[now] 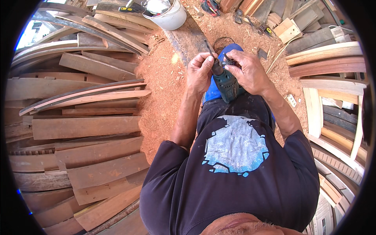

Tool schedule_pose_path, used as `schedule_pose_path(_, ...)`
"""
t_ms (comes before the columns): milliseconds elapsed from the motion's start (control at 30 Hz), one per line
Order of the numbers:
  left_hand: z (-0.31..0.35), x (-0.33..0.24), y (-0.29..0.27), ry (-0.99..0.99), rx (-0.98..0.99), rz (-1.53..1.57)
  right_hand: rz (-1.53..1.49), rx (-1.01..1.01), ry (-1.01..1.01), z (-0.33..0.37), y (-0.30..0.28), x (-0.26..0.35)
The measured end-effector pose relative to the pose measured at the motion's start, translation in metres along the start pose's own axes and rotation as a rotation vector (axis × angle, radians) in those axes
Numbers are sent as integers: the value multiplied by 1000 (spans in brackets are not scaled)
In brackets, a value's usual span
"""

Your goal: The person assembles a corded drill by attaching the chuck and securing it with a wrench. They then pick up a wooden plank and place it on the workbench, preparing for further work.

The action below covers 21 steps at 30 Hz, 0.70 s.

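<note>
A dark green power drill (pixel 228 87) rests on my lap, its chuck pointing away from me and slightly left. A thin dark drill bit (pixel 208 45) sticks up at the chuck (pixel 217 67). With thumb and fingers closed, my left hand (pixel 199 72) pinches the bit just beyond the chuck. My right hand (pixel 250 72) closes on a small dark chuck key (pixel 227 61) at the chuck's right side. The fingers partly hide where key and chuck meet.
A scuffed wooden plank (pixel 188 39) lies ahead with a white bucket (pixel 168 17) on it. Sawdust (pixel 156 94) covers the floor. Stacked boards (pixel 86 127) fill the left side. Curved timbers (pixel 327 66) and frames crowd the right. Tools (pixel 256 24) lie at the far right.
</note>
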<state>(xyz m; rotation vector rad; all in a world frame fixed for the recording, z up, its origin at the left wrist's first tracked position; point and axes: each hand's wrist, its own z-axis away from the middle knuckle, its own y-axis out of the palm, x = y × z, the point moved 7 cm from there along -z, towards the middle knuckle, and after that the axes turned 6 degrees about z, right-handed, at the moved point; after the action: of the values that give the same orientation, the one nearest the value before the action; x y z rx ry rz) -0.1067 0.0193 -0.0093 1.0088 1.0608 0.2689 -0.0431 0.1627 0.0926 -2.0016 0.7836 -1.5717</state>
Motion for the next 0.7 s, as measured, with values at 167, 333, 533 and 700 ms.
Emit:
schedule_pose_path(167, 0, 0, -1, -3, -22, -3, 77, -31, -82, 1, 0, 7)
schedule_pose_path(333, 0, -1, -2, 7, -21, -7, 100, -29, -102, 1, 1, 6)
schedule_pose_path(533, -1, 1, -6, 16, -11, -16, 156, -50, -167, 2, 3, 9)
schedule_pose_path(700, 0, -2, -3, 72, -64, -12, 242, -52, -170, 0, 2, 12)
